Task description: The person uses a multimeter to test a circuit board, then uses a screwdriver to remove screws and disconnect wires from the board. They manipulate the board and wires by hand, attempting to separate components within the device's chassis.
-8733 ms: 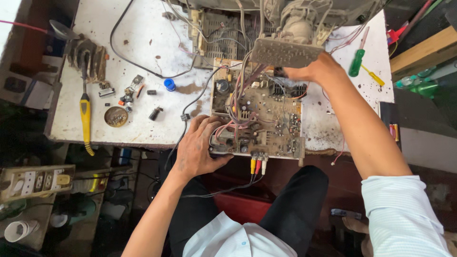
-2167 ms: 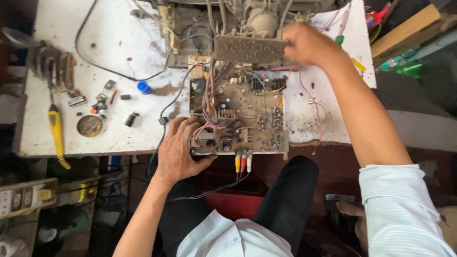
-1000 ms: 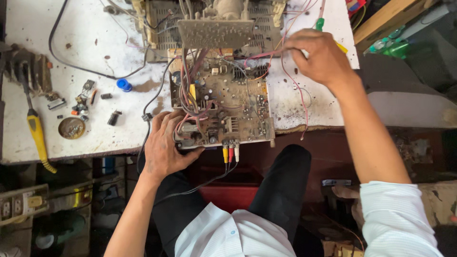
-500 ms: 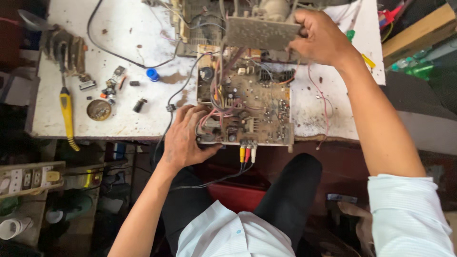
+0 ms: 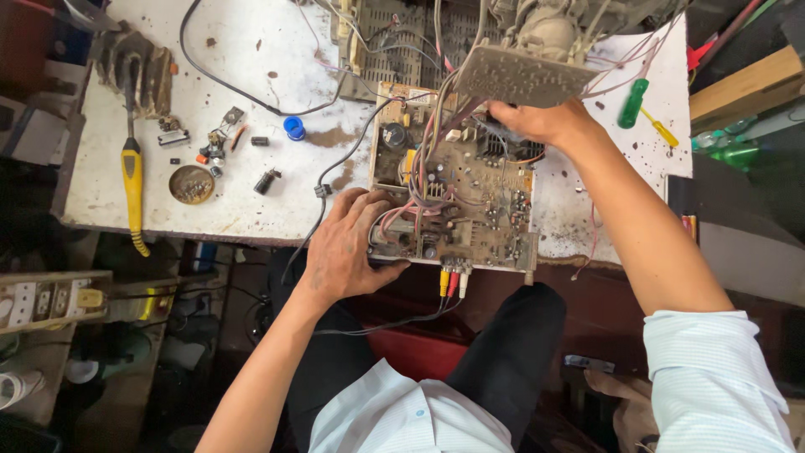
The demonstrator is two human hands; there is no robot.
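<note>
Left hand (image 5: 344, 252) grips near-left edge of the circuit board (image 5: 457, 189) between both hands, right hand (image 5: 537, 122) grasps the neck board (image 5: 524, 75) above it; tugging likely snaps the taut wires (image 5: 428, 147).

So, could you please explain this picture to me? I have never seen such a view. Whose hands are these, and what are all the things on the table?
The picture comes from a camera worn on a person's head, looking down at their own two hands and lap. The left hand grips the near left corner of a large brown circuit board, crowded with parts and wires, lying at the edge of a stained white table. The right hand reaches to the board's far side, just under a smaller grey board joined by wires. To the left lie a yellow-handled tool, a small round tin, a blue cap and loose small parts. At the right lies a green-handled screwdriver.
</note>
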